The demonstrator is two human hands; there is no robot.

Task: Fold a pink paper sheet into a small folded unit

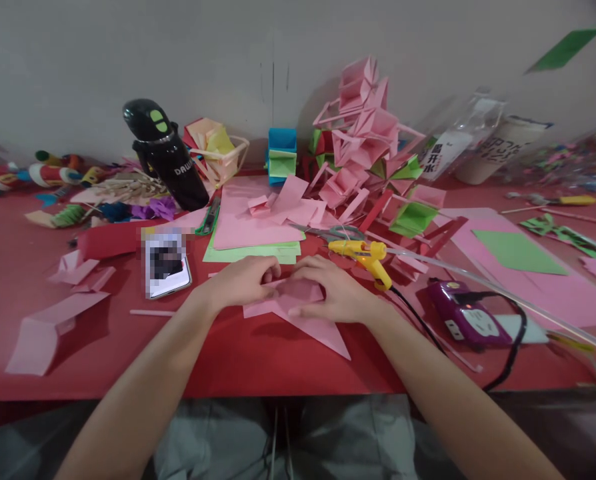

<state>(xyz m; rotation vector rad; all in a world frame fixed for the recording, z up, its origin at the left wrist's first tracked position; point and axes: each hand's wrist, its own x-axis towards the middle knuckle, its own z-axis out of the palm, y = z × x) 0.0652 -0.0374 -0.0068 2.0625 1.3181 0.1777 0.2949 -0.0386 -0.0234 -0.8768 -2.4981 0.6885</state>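
Pink sheet: a piece of pink paper (298,313) lies flat on the red table (228,360) near its front edge, partly folded, with one long point reaching toward the person's right.
Left hand: the left hand (243,280) rests on the upper left part of the pink paper, its fingers (268,270) curled down and pressing a folded edge.
Right hand: the right hand (331,290) lies on the right part of the same sheet, fingers bent and pinching the fold just beside the left hand; the two hands almost touch.
Glue gun: a yellow glue gun (365,257) lies just behind the right hand, its black cord running toward a purple power strip (465,320) to the right.
Phone: a phone (165,263) lies face up to the left of the left hand, its screen blurred.
Paper stack: pink and light green sheets (255,237) lie stacked behind the hands, with scissors (335,233) just to their right.
Bottle: a black bottle (165,157) leans at the back left.
Folded models: a heap of pink folded shapes (363,127) stands at the back against the wall, with a blue and green box (282,155) to its left.
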